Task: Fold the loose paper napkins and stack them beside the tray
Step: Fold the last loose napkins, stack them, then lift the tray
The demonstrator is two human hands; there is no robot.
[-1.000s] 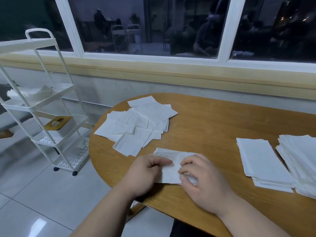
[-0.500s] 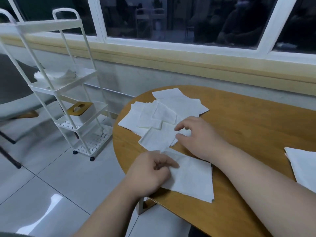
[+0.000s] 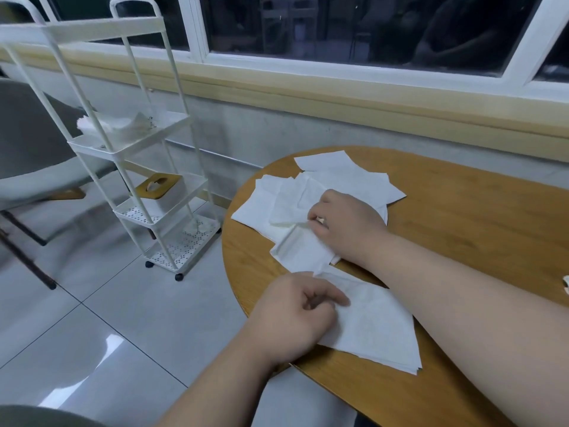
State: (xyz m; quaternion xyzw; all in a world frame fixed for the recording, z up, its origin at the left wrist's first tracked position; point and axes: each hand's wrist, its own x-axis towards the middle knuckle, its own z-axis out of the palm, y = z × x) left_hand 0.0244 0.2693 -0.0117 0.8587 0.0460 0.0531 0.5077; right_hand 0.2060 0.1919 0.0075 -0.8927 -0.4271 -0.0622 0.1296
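A folded white napkin (image 3: pixel 375 328) lies at the near edge of the round wooden table (image 3: pixel 462 211). My left hand (image 3: pixel 292 315) rests on its left end, index finger stretched across the paper, pressing it down. Further back, several loose white napkins (image 3: pixel 354 177) lie spread in an overlapping pile. My right hand (image 3: pixel 345 223) lies on that pile, and its fingertips pinch the raised edge of one loose napkin (image 3: pixel 295 208). No tray and no finished stack are in view.
A white wheeled rack (image 3: pixel 144 155) stands on the tiled floor left of the table, with napkins on one shelf and a wood-lidded box lower down. A grey chair (image 3: pixel 27 143) sits behind it. A window sill runs along the wall.
My right hand left the folded napkin, reached back to the loose pile and pinched a sheet there. The left hand stayed on the folded napkin. The view swung left, hiding the stacks at the right.
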